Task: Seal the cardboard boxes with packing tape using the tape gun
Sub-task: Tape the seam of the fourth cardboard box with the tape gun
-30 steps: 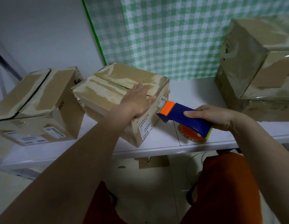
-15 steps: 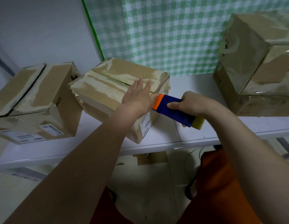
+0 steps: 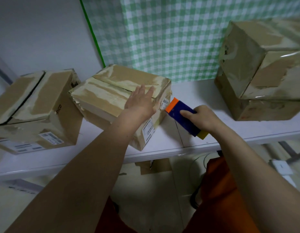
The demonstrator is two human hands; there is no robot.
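Orange-tipped tape gun (image 3: pixel 184 118) nearer box (image 3: pixel 112 96) than before

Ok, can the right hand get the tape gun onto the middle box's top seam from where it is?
Probably yes. The right hand holds the tape gun beside the middle box, orange end toward it, nothing between. The left hand lies flat on the near end of the seam and may have to shift.

Dim, flat indoor light with a bluish cast — soft, faint shadows only under the boxes (image 3: pixel 115 98) on the shelf (image 3: pixel 204 98). Glare on the shiny tape wrapping the right-hand box (image 3: pixel 263 68). Wide-angle bending at the edges, slight blur and softness throughout — sharpest near the centre.
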